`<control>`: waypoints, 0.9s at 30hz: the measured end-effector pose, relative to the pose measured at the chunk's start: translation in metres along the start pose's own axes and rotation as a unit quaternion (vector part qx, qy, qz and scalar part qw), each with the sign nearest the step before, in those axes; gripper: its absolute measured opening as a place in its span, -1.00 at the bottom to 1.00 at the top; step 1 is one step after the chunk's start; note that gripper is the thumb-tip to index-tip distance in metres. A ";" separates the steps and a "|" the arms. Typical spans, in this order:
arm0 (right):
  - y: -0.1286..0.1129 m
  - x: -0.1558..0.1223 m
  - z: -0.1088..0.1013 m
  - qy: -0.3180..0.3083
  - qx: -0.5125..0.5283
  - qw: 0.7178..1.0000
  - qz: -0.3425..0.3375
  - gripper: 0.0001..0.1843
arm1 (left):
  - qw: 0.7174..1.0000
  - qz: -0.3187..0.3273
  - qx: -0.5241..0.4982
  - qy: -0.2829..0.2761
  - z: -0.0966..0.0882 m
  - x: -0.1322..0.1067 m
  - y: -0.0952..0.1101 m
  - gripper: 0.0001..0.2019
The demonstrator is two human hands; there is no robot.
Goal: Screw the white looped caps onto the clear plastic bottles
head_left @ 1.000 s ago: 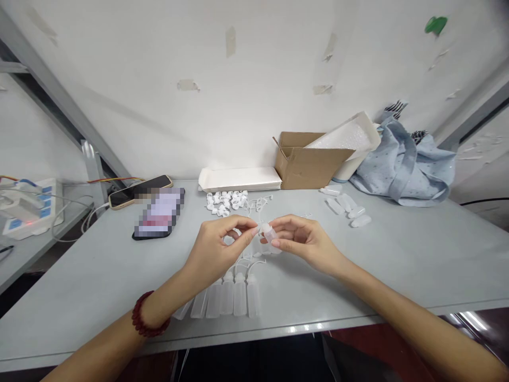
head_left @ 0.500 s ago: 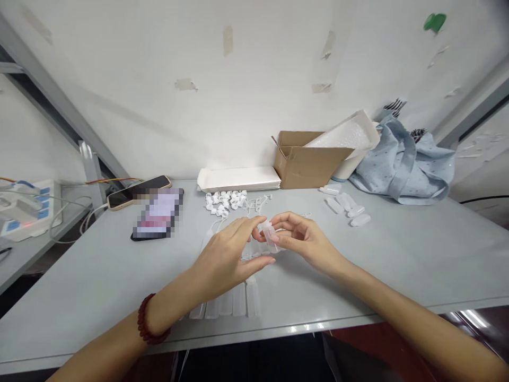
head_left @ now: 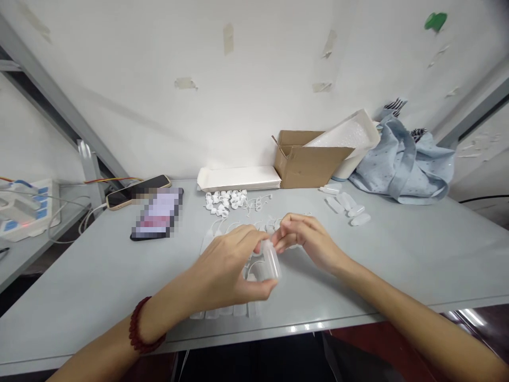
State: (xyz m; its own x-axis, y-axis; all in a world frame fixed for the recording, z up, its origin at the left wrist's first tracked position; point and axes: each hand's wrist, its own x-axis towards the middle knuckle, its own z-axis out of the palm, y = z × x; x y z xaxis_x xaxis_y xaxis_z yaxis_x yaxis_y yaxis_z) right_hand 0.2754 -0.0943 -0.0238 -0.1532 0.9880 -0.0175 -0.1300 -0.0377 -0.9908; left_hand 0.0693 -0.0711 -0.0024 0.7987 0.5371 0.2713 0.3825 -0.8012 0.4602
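Observation:
My left hand (head_left: 230,265) is closed around a small translucent plastic bottle (head_left: 271,262), thumb under it and fingers over it. My right hand (head_left: 306,239) pinches at the bottle's top end with its fingertips. Both hands hover just above the grey table (head_left: 99,276) near its front edge. Under my left hand lies a row of several similar bottles (head_left: 234,311), mostly hidden by the hand. A pile of small white caps (head_left: 225,201) with thin white tethers lies farther back.
A phone with a blurred screen (head_left: 157,215) and a second phone (head_left: 137,190) lie at the left. A flat white tray (head_left: 238,178), a cardboard box (head_left: 306,159), a blue cloth (head_left: 409,164) and a few loose bottles (head_left: 345,204) sit at the back. A power strip (head_left: 24,209) is far left.
My left hand let go of the cap piece, reached over and took hold of the bottle. The bottle dropped lower and nearer, and my right hand shifted its pinch to the bottle's top.

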 end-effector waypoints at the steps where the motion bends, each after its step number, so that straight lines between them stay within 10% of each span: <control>1: -0.002 0.002 -0.005 0.030 0.003 0.999 -0.013 -0.73 | 0.999 0.006 -0.016 -0.032 -0.002 -0.002 0.002 -0.67; 7: -0.011 0.010 -0.030 0.171 -0.005 0.982 -0.080 -0.78 | 0.988 0.047 0.002 -0.149 -0.004 -0.008 0.014 -0.70; 27: -0.010 0.011 -0.032 0.146 -0.034 0.985 -0.084 -0.75 | 0.968 0.055 0.155 -0.190 0.006 -0.004 0.011 -0.69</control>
State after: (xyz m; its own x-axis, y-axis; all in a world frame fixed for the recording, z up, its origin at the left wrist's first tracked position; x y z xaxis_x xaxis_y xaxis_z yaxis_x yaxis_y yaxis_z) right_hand 0.3059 -0.0779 -0.0184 0.1546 0.9806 0.1201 -0.0614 0.1309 -0.9895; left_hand 0.0729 -0.0837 -0.0031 0.9334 0.3551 -0.0525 0.3589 -0.9207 0.1535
